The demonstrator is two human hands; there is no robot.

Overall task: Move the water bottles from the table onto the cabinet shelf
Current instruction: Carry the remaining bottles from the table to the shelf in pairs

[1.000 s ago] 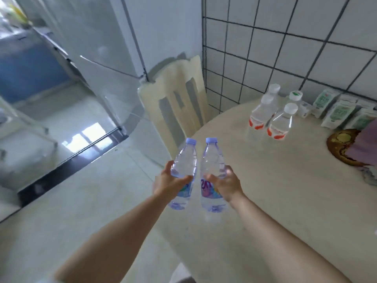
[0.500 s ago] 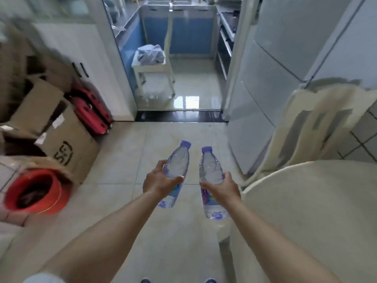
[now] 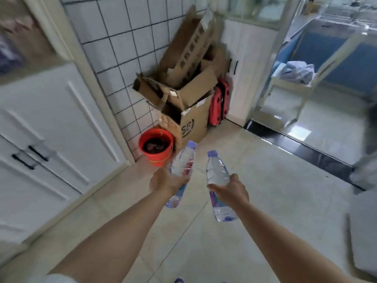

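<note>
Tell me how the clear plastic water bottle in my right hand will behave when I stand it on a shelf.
The clear plastic water bottle with the purple cap in the right hand looks full, so probably fairly heavy for its size. Its thin clear wall may dent under a hard grip. Tall and narrow, it could tip if set down tilted, and would likely roll on its side.

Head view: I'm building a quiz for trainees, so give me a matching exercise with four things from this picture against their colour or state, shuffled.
Things:
1. bucket
2. suitcase
3. left-hand water bottle
4. cabinet handles

Colour or state:
A. black
B. orange-red, on the floor by the tiled wall
C. clear with a purple cap, held in a grip
D. red, upright behind the cardboard boxes

Pairs: 1-B, 2-D, 3-C, 4-A
</note>
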